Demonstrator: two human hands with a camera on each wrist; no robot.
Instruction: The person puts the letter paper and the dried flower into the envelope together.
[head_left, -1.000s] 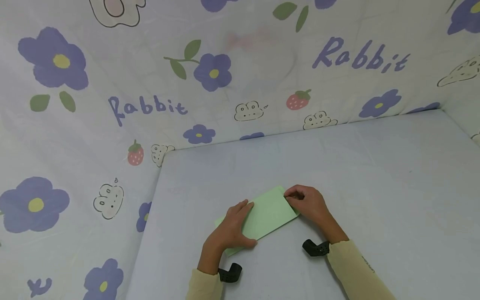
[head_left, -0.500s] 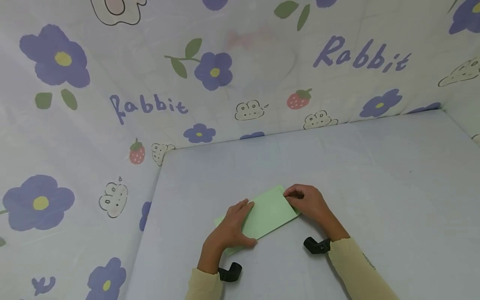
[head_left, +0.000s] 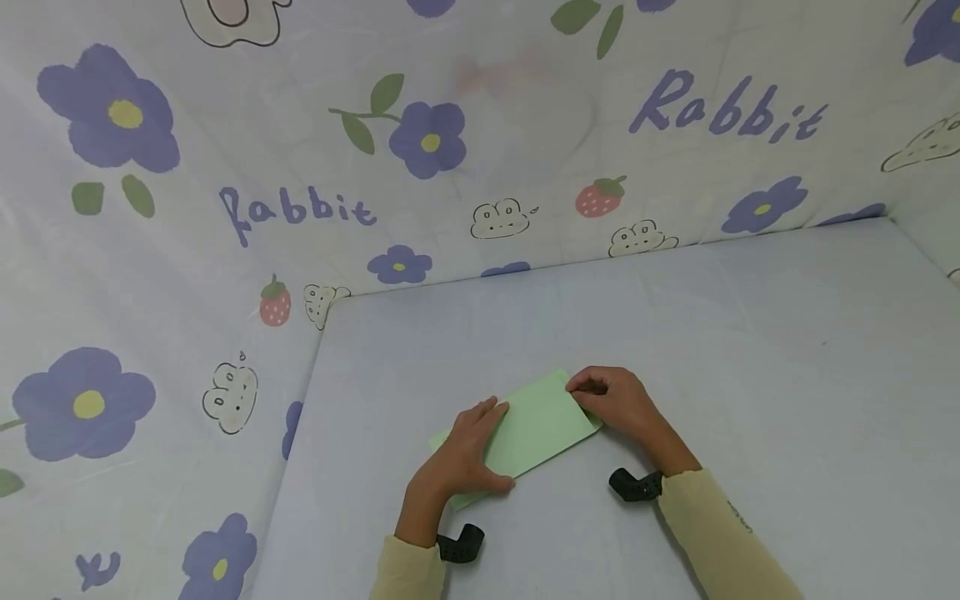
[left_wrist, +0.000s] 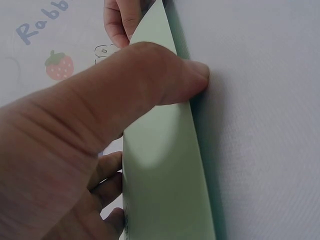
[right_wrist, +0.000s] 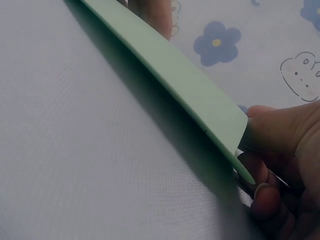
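Observation:
A light green folded sheet of paper (head_left: 536,425) lies slantwise on the white table, with layers showing at its right end. My left hand (head_left: 461,458) holds it across its left part, thumb over the near long edge and fingers at the far one. In the left wrist view the thumb (left_wrist: 170,75) crosses the green paper (left_wrist: 165,175). At the right short end my right hand (head_left: 618,404) pinches the paper. The right wrist view has that hand's fingers (right_wrist: 280,130) at the end, where a lower layer sticks out past the top one.
A white table (head_left: 750,358) spreads around the paper. Behind it and to the left hangs a patterned cloth (head_left: 525,142) with flowers, strawberries and lettering. Each wrist wears a black camera mount (head_left: 637,486).
Both hands stay in nearly the same place on the paper. The right forearm shifts very slightly, and the head view tilts a little.

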